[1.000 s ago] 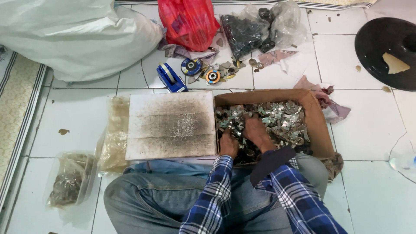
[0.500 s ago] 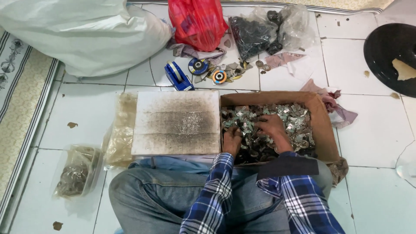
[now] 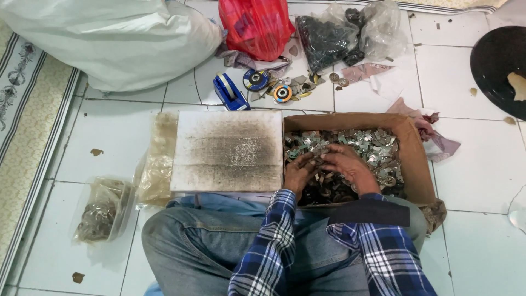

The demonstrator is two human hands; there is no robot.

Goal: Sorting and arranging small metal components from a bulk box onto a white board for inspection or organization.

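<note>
A brown cardboard box (image 3: 412,164) lies on the tiled floor in front of my crossed legs, filled with several small silvery metal pieces (image 3: 361,143). My left hand (image 3: 298,172) rests in the pile at the box's near left, fingers curled into the pieces. My right hand (image 3: 346,164) lies palm down on the pile just right of it, fingers pointing left and touching the left hand's fingertips. Whether either hand grips a piece is hidden. A white board (image 3: 227,149) with dark smudges lies flat to the left of the box.
A blue tape dispenser (image 3: 230,92) and small round discs (image 3: 269,86) lie beyond the board. A red bag (image 3: 255,24), clear bags of dark parts (image 3: 329,38) and a big white sack (image 3: 109,38) sit further back. A small clear bag (image 3: 101,211) lies at left, a black disc (image 3: 496,60) at right.
Both hands have shifted forward in the box, and the right hand has turned left to meet the left hand. The camera has tilted slightly.
</note>
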